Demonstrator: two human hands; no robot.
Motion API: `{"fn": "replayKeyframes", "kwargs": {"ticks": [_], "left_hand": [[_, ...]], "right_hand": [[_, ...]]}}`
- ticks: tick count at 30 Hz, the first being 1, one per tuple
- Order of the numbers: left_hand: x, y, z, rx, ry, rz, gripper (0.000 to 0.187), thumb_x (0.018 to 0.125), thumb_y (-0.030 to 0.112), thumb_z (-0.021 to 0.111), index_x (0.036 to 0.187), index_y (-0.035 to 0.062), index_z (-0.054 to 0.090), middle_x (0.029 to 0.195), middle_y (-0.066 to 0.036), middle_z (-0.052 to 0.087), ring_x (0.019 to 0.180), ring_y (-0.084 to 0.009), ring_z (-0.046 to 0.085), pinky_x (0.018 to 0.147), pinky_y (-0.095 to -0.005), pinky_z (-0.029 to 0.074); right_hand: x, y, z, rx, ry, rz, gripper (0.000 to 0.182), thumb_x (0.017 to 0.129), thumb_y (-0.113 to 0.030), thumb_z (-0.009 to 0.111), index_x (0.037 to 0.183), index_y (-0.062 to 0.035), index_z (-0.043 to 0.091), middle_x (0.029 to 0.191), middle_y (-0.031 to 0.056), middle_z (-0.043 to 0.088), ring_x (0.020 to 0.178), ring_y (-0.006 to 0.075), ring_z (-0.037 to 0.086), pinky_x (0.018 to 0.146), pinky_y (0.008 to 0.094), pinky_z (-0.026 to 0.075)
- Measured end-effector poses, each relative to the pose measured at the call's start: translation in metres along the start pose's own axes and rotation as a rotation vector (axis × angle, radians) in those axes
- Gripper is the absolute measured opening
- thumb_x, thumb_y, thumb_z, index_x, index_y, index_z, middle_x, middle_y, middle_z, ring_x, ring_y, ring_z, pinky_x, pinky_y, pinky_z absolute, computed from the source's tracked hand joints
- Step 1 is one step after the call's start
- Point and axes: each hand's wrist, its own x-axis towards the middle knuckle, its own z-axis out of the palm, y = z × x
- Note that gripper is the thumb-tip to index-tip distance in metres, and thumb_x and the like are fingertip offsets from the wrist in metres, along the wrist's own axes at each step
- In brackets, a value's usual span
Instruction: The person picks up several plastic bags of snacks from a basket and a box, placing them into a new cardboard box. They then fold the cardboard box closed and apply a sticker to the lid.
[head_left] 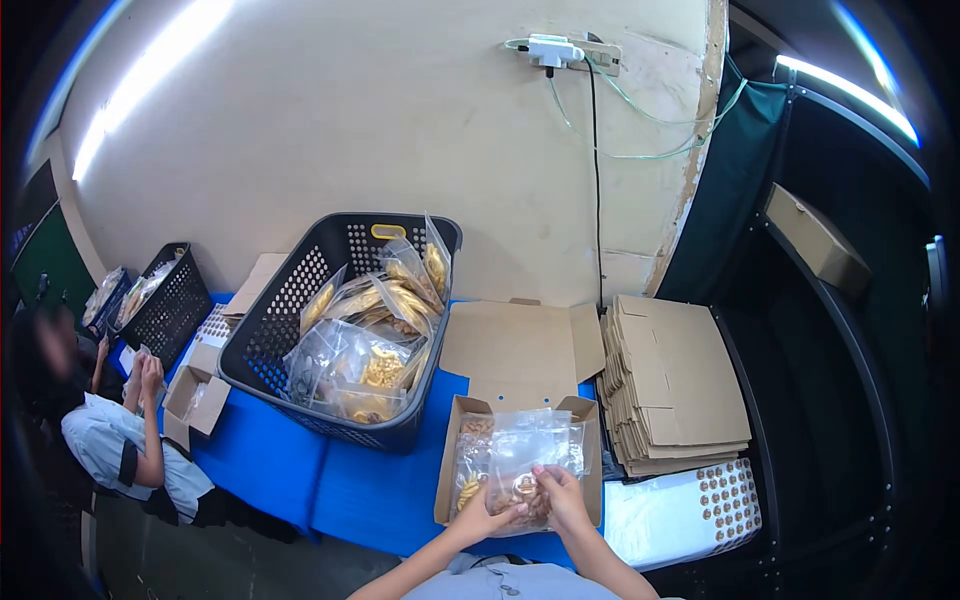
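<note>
Pouch (525, 437), one: clear, glossy plastic, flat, round pale label (526, 484) in front; held over the open cardboard box (446, 480), between both hands. Left hand (482, 519): gripping, thumb across the pouch's lower left. Right hand (565, 502): thumb and fingers pinching its right side, beside the label. Beyond, I count one perforated black basket (262, 350), bags heaped inside; opposite, flattened brown cartons (690, 380), stacked.

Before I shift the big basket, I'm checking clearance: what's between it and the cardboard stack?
Blue cloth, then the open box with bags, in the head view.
</note>
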Motion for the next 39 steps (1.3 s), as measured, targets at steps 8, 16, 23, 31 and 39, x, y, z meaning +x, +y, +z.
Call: {"fn": "replayKeyframes", "kwargs": {"ticks": [8,16,23,31,39], "left_hand": [[0.01,-0.028,-0.01,-0.376,0.174,-0.315,0.042,0.094,0.031,0.056,0.121,-0.0001,0.051,0.091,-0.012,0.064,0.077,-0.014,0.063,0.069,-0.0266,0.052],[0.017,-0.008,-0.037,-0.25,-0.114,-0.562,0.086,0.087,0.073,0.017,0.136,0.0039,0.032,0.093,-0.018,0.064,0.048,-0.0154,0.056,0.041,-0.0231,0.049],[0.013,-0.007,-0.031,-0.331,-0.159,-0.578,0.076,0.09,0.066,0.033,0.138,0.0067,0.032,0.102,-0.016,0.061,0.062,-0.0156,0.061,0.05,-0.0243,0.052],[0.012,-0.084,-0.043,0.569,0.07,-0.202,0.053,0.09,0.038,0.053,0.131,0.0063,0.045,0.132,-0.025,0.045,0.119,-0.04,0.046,0.101,-0.0438,0.037],[-0.007,-0.107,-0.047,0.909,-0.18,-0.234,0.065,0.087,0.036,0.053,0.142,0.0058,0.033,0.151,-0.025,0.014,0.134,-0.0485,0.024,0.111,-0.0477,0.023]], "right_hand": [[-0.008,-0.005,-0.021,-0.376,-0.317,0.177,0.043,0.095,-0.03,0.054,0.127,-0.005,0.043,0.094,0.0055,0.063,0.079,0.0095,0.06,0.055,0.0245,0.049],[0.023,0.002,-0.051,-0.114,-0.078,0.165,0.024,0.094,-0.029,0.056,0.091,-0.0053,0.056,0.065,0.0004,0.056,0.043,0.0077,0.046,0.035,0.0198,0.031],[0.02,0.011,-0.061,-0.102,-0.228,0.279,0.023,0.093,-0.028,0.057,0.09,-0.0051,0.056,0.066,0.0005,0.055,0.047,0.0086,0.051,0.039,0.0211,0.037],[0.03,0.088,-0.072,-0.663,-0.141,0.195,0.082,0.088,-0.033,0.062,0.146,-0.0089,0.009,0.085,0.0221,0.064,0.07,0.0271,0.068,0.06,0.0317,0.054],[-0.001,0.061,-0.045,-1.357,-0.218,0.162,0.076,0.085,-0.035,0.058,0.147,-0.0141,0.02,0.109,0.0284,0.06,0.099,0.0457,0.058,0.087,0.0493,0.046]]}}
